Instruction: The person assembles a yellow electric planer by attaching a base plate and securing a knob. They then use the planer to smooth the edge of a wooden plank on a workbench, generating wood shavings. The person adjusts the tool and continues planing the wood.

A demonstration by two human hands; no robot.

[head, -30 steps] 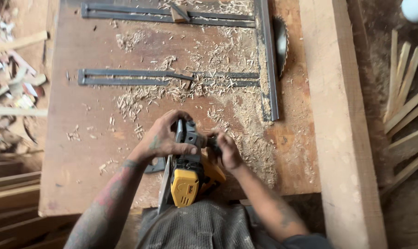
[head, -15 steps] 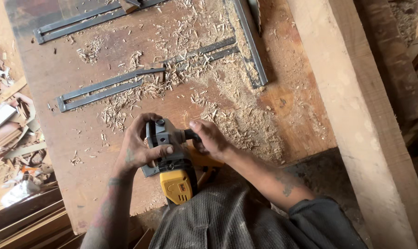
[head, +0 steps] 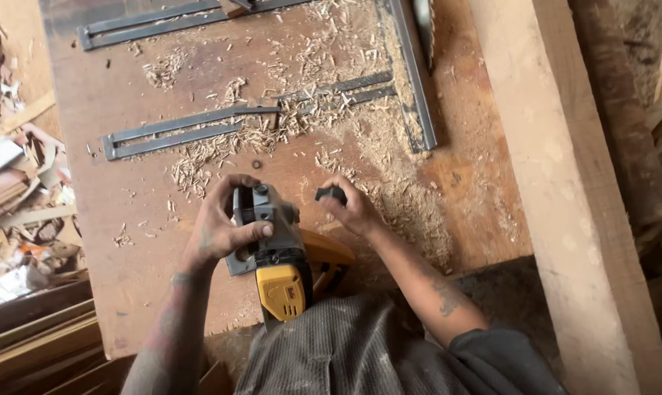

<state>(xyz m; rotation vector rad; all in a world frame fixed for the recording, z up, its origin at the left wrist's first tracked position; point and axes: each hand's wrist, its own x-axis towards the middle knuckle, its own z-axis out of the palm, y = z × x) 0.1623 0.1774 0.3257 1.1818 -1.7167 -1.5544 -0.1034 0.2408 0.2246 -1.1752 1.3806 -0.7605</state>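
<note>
On the shavings-strewn brown wooden bench (head: 126,241) | left hand (head: 225,227) clamps yellow-and-grey electric planer (head: 276,256) | right hand (head: 349,208) closes round small black knob (head: 332,194), beside planer | planer not cutting.

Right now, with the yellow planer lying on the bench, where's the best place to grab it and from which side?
Probably the yellow rear body of the planer, from above on the near side. It points toward the person, is free of the shavings, and looks narrow enough to wrap. The left hand already covers the grey front housing; the right hand holds the black knob.
</note>
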